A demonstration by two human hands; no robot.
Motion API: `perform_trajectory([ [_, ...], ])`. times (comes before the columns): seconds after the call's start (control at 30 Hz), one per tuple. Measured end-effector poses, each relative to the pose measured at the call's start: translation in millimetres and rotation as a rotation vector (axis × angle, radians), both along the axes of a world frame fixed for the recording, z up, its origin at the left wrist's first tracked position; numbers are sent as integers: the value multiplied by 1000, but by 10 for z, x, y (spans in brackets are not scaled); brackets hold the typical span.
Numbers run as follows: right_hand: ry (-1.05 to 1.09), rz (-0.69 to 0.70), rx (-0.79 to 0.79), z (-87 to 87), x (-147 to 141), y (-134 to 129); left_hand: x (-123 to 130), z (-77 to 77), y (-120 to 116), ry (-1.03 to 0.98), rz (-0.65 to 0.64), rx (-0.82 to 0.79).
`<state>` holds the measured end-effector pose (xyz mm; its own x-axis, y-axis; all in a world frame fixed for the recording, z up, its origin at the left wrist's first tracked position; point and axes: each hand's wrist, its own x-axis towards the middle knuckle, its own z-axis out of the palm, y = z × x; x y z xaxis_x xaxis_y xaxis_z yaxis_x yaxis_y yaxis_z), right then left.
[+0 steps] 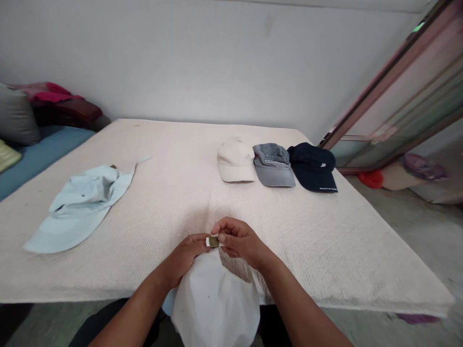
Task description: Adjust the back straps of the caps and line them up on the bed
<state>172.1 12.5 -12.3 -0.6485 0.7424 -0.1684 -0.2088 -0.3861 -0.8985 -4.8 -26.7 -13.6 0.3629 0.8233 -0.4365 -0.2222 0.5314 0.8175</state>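
Note:
A white cap (213, 299) is at the table's front edge, its back strap turned away from me. My left hand (186, 255) pinches one side of the strap beside a brass-coloured metal buckle (213, 241). On the buckle's other side, my right hand (238, 241) grips the strap end between thumb and fingers. Part of a light blue edge shows under the cap at its left; the brim is mostly hidden. A pale blue cap (87, 197) lies to the left, its strap undone and stretched out across the cloth.
A cream cap (236, 161), a grey cap (274, 165) and a navy cap (314, 166) stand in a row at the back right of the cloth-covered table (173, 154). A wall rises behind. Cushions (18, 115) rest on a blue seat at far left.

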Motion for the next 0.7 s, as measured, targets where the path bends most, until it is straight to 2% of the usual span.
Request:
perform_trajectory([
  [0.27, -92, 43, 68, 35, 158, -1, -48, 55, 1, -97, 61, 24],
  [0.4, -126, 91, 21, -26, 212, 7, -60, 29, 0, -90, 75, 17],
  [0.53, -80, 41, -64, -85, 189, 17, -57, -4, 4, -65, 94, -17],
  [0.7, -13, 48, -55, -65, 130, 4, -45, -21, -4, -55, 75, -48],
])
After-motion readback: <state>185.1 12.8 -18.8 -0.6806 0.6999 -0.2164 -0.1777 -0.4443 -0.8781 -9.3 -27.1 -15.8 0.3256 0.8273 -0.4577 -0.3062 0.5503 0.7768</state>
